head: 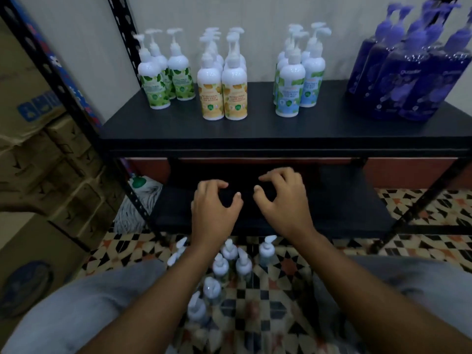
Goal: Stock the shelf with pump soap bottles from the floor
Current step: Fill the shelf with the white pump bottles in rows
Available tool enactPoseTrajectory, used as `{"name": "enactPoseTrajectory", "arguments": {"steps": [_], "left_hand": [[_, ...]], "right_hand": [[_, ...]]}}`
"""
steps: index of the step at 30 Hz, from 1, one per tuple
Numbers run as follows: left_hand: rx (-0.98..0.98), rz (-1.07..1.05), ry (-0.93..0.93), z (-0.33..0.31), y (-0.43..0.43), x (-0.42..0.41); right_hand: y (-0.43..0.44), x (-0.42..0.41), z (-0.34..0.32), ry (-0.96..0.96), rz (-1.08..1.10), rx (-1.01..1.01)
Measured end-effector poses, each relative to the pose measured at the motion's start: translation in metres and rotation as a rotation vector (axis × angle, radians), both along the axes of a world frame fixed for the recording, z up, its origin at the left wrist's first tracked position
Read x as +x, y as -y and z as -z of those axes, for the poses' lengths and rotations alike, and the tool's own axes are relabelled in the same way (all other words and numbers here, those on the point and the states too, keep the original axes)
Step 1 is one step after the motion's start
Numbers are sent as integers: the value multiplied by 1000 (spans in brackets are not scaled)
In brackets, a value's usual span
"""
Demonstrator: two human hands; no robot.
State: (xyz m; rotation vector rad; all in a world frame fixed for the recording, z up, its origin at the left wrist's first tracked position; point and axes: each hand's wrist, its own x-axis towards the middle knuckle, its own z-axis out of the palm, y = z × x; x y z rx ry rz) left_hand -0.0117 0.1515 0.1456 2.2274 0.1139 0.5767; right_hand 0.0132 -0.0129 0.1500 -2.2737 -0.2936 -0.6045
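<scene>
Patterned tiles (281, 277) run under a black shelf (306, 129) set against a pale wall. On the shelf's upper board I see four groups already stocked: green-label bottles (155, 83), yellow-label bottles (222, 95), blue-label bottles (291, 90) and purple bottles (408, 83). In front of the shelf, on the floor between the knees, a cluster of clear pump soap bottles (242, 264) waits, so I judge the job partly done. The left hand (214, 208) and right hand (283, 200) hover before the shelf's lower board (344, 205), above that cluster. Each grip is half-curled, thumb apart from fingers, holding and touching nothing.
</scene>
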Motion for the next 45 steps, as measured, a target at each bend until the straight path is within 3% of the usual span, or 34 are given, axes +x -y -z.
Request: {"name": "enactPoseTrajectory", "arguments": {"steps": [5,11,17,24,30,36,45], "left_hand": [[-75,4,-245,81,0,-36],[-193,-81,-472,158,7,-60],[-230,-235,-524,224,27,-60],[-438,-190,-643,262,48,-38],[-389,-189,-691,309,47,-21],[-358,-212,-682,312,54,3],[-495,-103,-777,266,38,-12]], "right_hand": [[7,-31,92,-425,-15,39],[27,-41,166,-714,106,-15],[23,-31,227,-939,131,21],[20,0,278,-1020,176,101],[28,25,310,-1028,162,51],[31,47,312,-1032,113,37],[66,17,263,-1048,232,426]]}}
